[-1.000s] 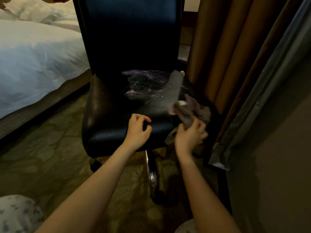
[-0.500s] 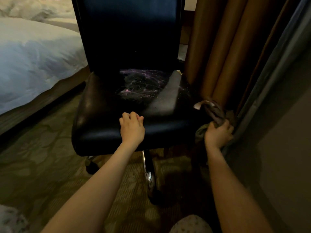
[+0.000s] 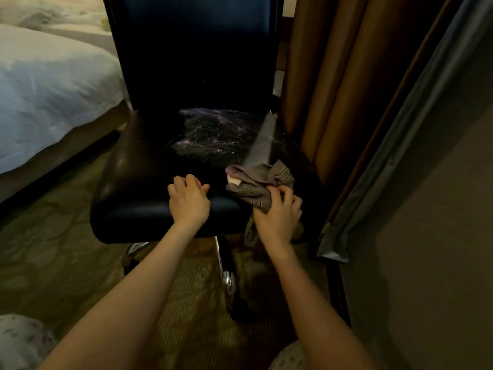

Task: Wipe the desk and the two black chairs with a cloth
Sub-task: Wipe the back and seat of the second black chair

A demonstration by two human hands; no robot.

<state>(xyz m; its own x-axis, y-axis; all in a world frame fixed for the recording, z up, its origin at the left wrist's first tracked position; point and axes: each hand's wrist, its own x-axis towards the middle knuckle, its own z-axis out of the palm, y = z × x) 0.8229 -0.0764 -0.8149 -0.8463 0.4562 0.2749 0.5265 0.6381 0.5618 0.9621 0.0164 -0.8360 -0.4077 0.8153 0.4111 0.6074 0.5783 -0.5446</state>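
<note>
While the white bed [image 3: 53, 102] is filling the left side, brown curtains [image 3: 333, 89] are hanging down the right with a grey curtain [image 3: 400, 156] beside them, and both are crowding in just beside the seat's right edge. Between bed and curtains the black chair [image 3: 149, 182] is standing on the patterned carpet [image 3: 66, 249], its tall back facing the camera and its chrome leg [image 3: 229, 276] showing under the seat's front edge. Pale purplish streaks are spreading across the back half of the seat, and a dull grey band is running from the back right corner towards the front. The bunched grey cloth [image 3: 256, 182] is lying on the seat near its front right corner, with one end drooping over the front edge. The right hand [image 3: 280, 217] is holding it there, fingers clamped on the folds. The left hand [image 3: 189, 201] is resting at the middle of the front edge, its fingers curled in together, tips on the seat and holding nothing.
</note>
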